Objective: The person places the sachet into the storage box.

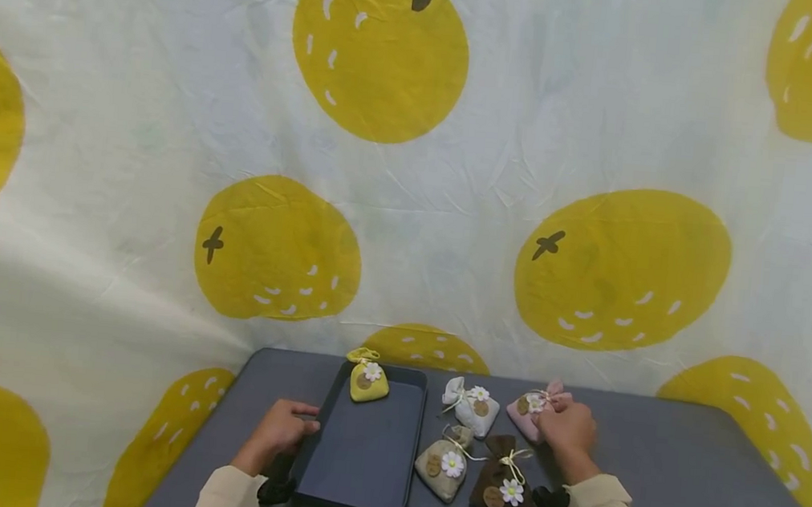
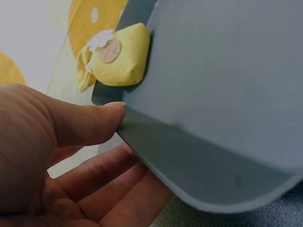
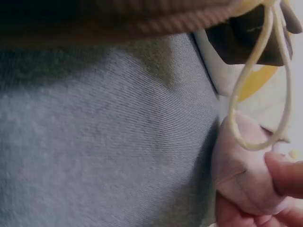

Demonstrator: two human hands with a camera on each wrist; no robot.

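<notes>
My left hand (image 1: 279,433) grips the left rim of a dark grey tray (image 1: 363,451); in the left wrist view the thumb lies over the rim and the fingers are outside it. A yellow drawstring pouch (image 1: 369,391) with a white flower and round tag lies at the tray's far left corner, its gathered neck over the rim. Right of the tray, my right hand (image 1: 567,433) pinches a pink pouch (image 1: 520,419) near its neck. In the right wrist view, the thumb and fingers hold the pink pouch (image 3: 239,175) from both sides.
Between tray and right hand lie a white pouch (image 1: 476,414), a beige pouch (image 1: 439,472) and a dark brown pouch (image 1: 491,483). All rest on a dark grey table (image 1: 683,479). A fruit-printed cloth (image 1: 464,250) hangs behind the table.
</notes>
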